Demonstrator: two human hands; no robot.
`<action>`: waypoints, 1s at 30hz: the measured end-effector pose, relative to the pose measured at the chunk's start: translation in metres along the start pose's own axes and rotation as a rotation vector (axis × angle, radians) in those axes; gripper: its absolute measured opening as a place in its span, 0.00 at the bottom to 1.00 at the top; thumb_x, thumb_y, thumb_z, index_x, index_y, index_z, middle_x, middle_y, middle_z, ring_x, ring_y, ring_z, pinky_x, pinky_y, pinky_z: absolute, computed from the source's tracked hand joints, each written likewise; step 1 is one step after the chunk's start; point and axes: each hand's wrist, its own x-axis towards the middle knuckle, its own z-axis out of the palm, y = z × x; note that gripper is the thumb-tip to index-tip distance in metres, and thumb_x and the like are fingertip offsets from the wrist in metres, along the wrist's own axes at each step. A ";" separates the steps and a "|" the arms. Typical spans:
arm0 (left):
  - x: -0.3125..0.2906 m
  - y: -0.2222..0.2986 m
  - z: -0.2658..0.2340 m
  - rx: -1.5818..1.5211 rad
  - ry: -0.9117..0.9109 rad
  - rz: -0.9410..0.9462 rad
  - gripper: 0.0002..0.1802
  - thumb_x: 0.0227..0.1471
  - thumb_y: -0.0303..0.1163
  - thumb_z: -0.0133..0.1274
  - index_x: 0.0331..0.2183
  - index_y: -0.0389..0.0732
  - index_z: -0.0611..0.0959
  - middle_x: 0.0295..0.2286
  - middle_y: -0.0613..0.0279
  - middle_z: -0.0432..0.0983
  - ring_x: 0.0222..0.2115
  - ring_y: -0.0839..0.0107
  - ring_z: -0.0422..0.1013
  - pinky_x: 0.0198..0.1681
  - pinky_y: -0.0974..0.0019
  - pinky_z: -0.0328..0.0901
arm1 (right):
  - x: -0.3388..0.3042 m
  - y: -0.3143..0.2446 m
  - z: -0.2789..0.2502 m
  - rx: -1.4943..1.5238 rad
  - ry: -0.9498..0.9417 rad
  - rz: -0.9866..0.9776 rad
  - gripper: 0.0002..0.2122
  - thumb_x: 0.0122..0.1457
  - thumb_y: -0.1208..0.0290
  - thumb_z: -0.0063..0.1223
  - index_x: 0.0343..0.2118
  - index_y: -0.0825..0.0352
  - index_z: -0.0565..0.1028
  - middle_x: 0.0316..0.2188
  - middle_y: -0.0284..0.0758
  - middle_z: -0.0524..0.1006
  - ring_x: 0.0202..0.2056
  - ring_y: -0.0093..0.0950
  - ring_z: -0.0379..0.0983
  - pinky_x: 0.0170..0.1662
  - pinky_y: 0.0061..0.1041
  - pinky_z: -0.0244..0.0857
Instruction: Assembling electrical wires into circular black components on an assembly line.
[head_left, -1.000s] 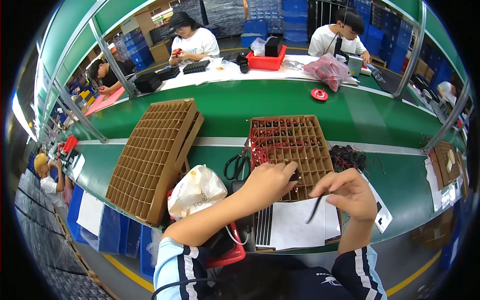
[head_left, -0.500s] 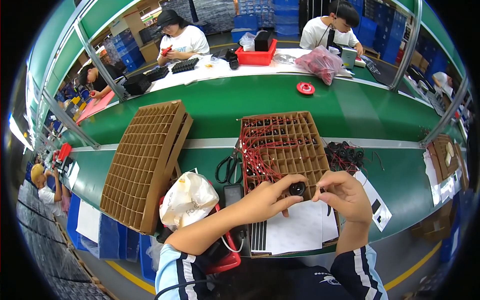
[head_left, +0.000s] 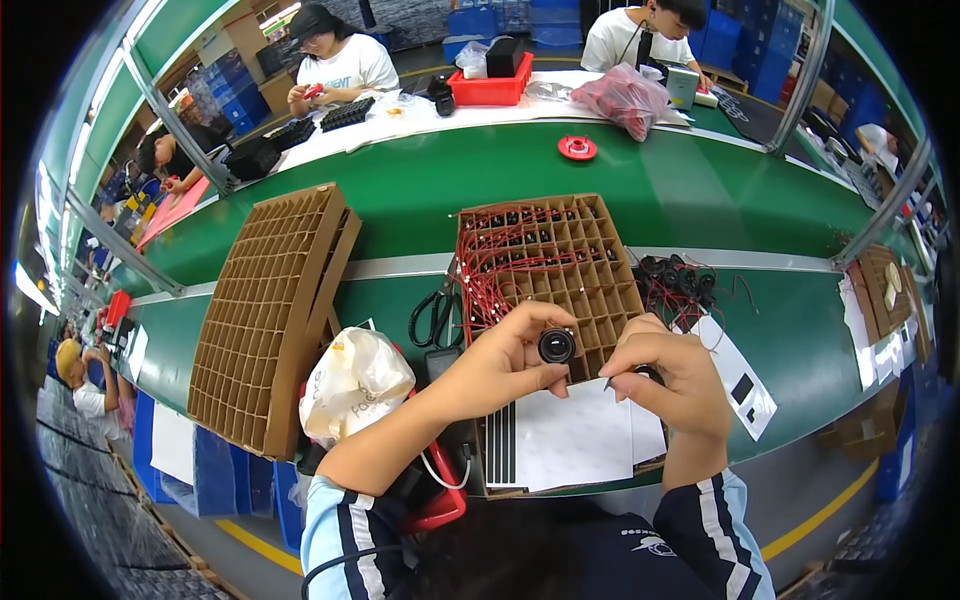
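My left hand (head_left: 505, 362) is closed around the edge of a small round black part (head_left: 557, 346) with a shiny, lens-like centre, its face toward me. A short gap to the right, my right hand (head_left: 678, 375) is closed, thumb and index finger pinching a tiny dark piece too small to name. Another black rounded part (head_left: 649, 374) shows against its curled fingers. Both hands are over the near edge of a cardboard divider box (head_left: 612, 292), whose far cells hold black parts with red wires (head_left: 485, 290). White paper (head_left: 575, 440) with black strips beside it lies below my hands.
A cardboard divider tray (head_left: 262, 320) leans at left. Near it are a white plastic bag (head_left: 357, 382) in a red bin and black scissors (head_left: 432, 318). Wired black parts (head_left: 680, 285) lie right of the box. Co-workers sit beyond the green belt (head_left: 440, 190), which carries a red disc (head_left: 577, 148).
My hands have drawn slightly apart. The round part in my left hand has turned its face more toward me, and a black part now shows in my right fingers. The whole view has shifted slightly.
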 end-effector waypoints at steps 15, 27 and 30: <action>0.002 -0.004 -0.002 -0.387 0.073 -0.147 0.14 0.53 0.27 0.43 0.42 0.38 0.64 0.27 0.51 0.73 0.21 0.66 0.73 0.28 0.69 0.68 | 0.004 0.022 0.020 0.213 0.133 0.178 0.04 0.47 0.76 0.54 0.26 0.67 0.73 0.20 0.30 0.76 0.24 0.18 0.68 0.34 0.19 0.54; -0.003 -0.007 0.002 -0.311 0.144 -0.116 0.09 0.53 0.27 0.43 0.37 0.39 0.63 0.25 0.49 0.73 0.22 0.62 0.74 0.26 0.68 0.68 | 0.008 0.022 0.028 0.395 0.120 0.239 0.03 0.50 0.79 0.50 0.27 0.72 0.71 0.18 0.30 0.73 0.24 0.14 0.68 0.28 0.13 0.60; -0.003 -0.007 0.005 -0.327 0.139 -0.106 0.10 0.52 0.26 0.44 0.36 0.38 0.63 0.26 0.48 0.73 0.23 0.62 0.74 0.27 0.67 0.69 | 0.007 0.023 0.028 0.398 0.113 0.271 0.03 0.50 0.78 0.51 0.27 0.72 0.71 0.17 0.29 0.72 0.23 0.14 0.68 0.28 0.14 0.60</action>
